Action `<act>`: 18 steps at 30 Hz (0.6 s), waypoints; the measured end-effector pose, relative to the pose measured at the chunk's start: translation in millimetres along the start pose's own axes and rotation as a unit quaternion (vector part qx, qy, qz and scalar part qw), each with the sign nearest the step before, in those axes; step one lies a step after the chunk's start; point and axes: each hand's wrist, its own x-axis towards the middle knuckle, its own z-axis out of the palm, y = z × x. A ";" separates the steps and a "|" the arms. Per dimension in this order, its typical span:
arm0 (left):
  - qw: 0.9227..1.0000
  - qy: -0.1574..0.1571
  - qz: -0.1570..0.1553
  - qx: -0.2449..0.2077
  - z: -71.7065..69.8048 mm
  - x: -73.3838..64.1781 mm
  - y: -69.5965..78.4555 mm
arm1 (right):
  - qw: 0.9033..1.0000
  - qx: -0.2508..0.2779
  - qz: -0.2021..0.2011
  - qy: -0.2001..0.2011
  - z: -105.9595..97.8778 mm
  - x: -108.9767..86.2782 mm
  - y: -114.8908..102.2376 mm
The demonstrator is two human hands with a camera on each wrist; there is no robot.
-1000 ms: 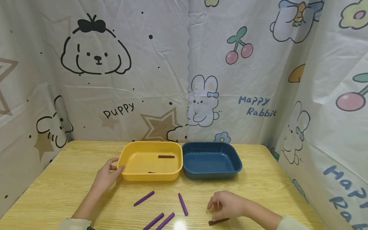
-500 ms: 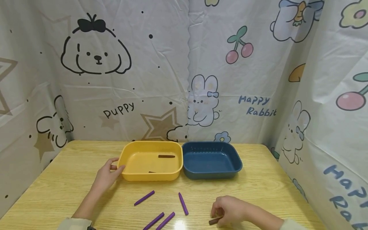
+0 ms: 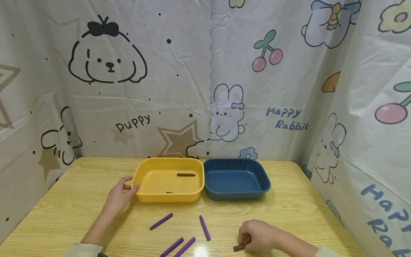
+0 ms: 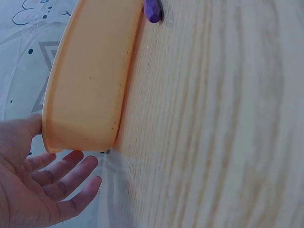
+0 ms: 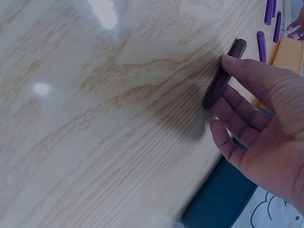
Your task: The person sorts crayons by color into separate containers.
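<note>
My right hand pinches a brown crayon between thumb and fingers, low over the front right of the table. In the head view the crayon's blunt end sticks out to the left of the fingers. My left hand holds the left wall of a yellow bin, thumb over the rim and fingers outside. Inside that bin lies one brown crayon; a second brown crayon is mostly hidden by the front wall. Several purple crayons lie loose in front, among them one purple crayon nearest the right hand.
A dark blue bin stands against the yellow bin's right side, nothing visible in it. More purple crayons lie on the wooden table. A printed curtain surrounds the back and sides.
My right hand has closed its fingers on the brown crayon that lay under it, shifting slightly right and down. The left hand and both bins have stayed in place.
</note>
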 end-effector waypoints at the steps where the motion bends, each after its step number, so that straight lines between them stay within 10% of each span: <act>1: 1.000 -0.001 0.000 0.000 0.0 0.0 0.0 | 1.000 -0.001 -0.001 0.001 0.3 -0.2 0.3; 18: 1.000 -0.001 0.002 0.001 -0.3 -0.5 0.8 | 0.999 -0.005 0.001 0.036 -2.5 0.9 2.5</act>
